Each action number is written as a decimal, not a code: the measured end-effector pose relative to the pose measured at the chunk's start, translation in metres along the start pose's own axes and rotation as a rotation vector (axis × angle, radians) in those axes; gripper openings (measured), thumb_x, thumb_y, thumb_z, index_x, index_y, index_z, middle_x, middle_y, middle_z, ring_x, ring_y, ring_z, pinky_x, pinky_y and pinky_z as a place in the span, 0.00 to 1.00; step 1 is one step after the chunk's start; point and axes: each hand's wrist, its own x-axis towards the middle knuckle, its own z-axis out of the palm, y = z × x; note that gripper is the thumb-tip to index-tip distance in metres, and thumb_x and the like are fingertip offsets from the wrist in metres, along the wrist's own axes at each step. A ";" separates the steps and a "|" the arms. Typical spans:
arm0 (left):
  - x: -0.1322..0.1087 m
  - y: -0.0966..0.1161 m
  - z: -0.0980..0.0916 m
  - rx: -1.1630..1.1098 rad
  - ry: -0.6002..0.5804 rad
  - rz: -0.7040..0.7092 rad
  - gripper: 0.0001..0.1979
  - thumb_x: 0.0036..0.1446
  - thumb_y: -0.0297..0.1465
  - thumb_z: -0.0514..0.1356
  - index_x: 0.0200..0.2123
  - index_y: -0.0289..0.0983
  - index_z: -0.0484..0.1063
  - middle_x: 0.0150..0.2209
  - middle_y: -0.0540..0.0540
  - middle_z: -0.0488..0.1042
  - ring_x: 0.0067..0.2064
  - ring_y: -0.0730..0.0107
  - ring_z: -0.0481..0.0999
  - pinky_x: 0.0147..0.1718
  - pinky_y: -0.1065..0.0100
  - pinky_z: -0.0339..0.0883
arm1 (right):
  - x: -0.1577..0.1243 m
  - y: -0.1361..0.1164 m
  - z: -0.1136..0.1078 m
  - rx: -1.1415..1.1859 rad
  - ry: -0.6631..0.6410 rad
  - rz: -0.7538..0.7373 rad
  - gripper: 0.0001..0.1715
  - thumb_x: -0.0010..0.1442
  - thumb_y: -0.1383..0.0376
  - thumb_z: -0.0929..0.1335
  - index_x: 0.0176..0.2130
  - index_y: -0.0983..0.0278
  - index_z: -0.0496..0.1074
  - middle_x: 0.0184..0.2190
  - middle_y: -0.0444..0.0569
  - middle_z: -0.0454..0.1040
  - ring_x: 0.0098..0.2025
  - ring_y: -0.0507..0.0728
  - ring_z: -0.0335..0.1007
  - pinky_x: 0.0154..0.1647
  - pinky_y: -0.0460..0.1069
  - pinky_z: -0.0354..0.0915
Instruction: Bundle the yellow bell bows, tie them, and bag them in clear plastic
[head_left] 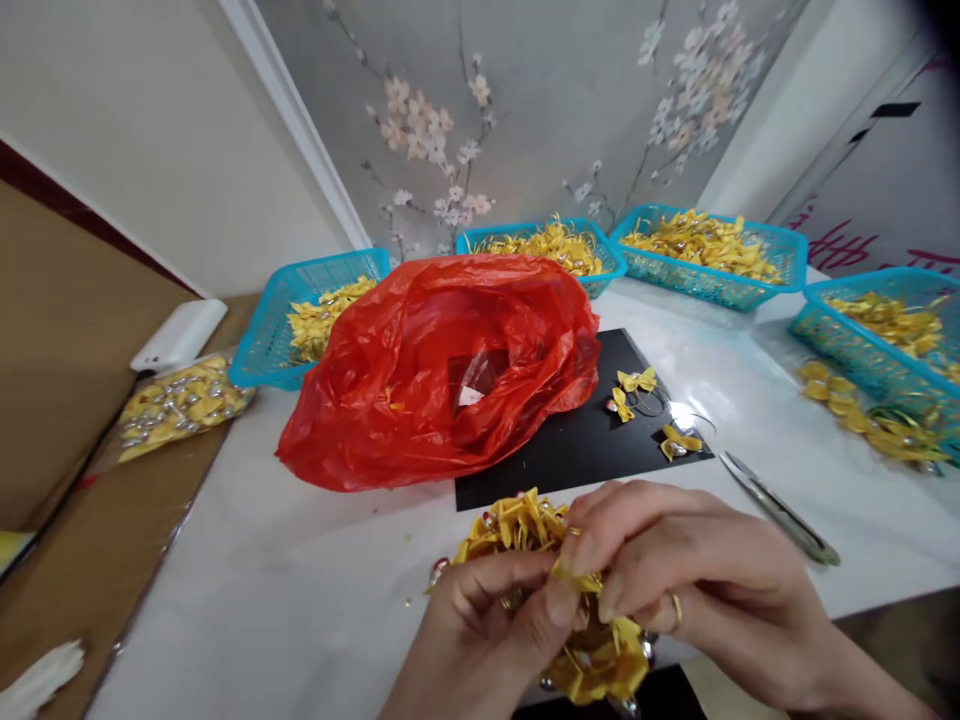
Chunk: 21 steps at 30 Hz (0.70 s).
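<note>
A garland of golden-yellow ribbon bows (pixel 600 668) with small silver beads or bells is between my hands, low at the front of the table. My left hand (pixel 491 620) pinches it with thumb and fingers from the left. Closed on the same spot from the right, my right hand (pixel 697 570) wears a ring and has its fingertips on a yellow bow. Part of the garland is hidden behind the fingers. Several loose bows (pixel 636 380) with thin wires lie on a black mat (pixel 551 460) beyond my hands.
A crumpled red plastic bag (pixel 360 440) covers part of the mat. Tweezers or snips (pixel 780 510) lie at the right. Blue baskets (pixel 709 275) of yellow bows stand along the back and sides. A clear bag of bows (pixel 184 405) and a white device (pixel 180 335) are at the left.
</note>
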 end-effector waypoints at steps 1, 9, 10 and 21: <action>0.000 0.000 0.000 0.000 0.006 -0.004 0.08 0.47 0.38 0.69 0.30 0.43 0.83 0.32 0.47 0.81 0.41 0.61 0.76 0.45 0.63 0.66 | 0.000 0.000 0.000 0.005 -0.010 0.005 0.12 0.65 0.70 0.65 0.47 0.62 0.75 0.43 0.49 0.75 0.45 0.55 0.73 0.54 0.51 0.66; -0.002 -0.001 0.002 0.000 0.020 0.016 0.08 0.46 0.38 0.69 0.30 0.42 0.83 0.29 0.48 0.81 0.37 0.65 0.77 0.36 0.70 0.66 | -0.011 0.003 -0.004 0.111 0.008 0.062 0.12 0.62 0.63 0.69 0.46 0.55 0.75 0.42 0.45 0.75 0.46 0.54 0.72 0.58 0.51 0.63; -0.002 -0.001 0.002 -0.001 0.018 0.017 0.08 0.46 0.38 0.69 0.31 0.43 0.83 0.30 0.48 0.81 0.37 0.65 0.77 0.36 0.69 0.66 | -0.012 0.003 -0.005 0.116 0.008 0.076 0.13 0.62 0.62 0.69 0.47 0.54 0.74 0.43 0.45 0.75 0.47 0.54 0.72 0.57 0.51 0.64; -0.006 0.002 0.004 -0.002 0.044 -0.006 0.05 0.44 0.37 0.71 0.27 0.44 0.82 0.26 0.51 0.80 0.34 0.70 0.76 0.36 0.71 0.67 | -0.009 0.003 -0.009 0.103 -0.042 0.124 0.15 0.63 0.62 0.68 0.50 0.55 0.72 0.46 0.47 0.73 0.48 0.55 0.71 0.53 0.50 0.67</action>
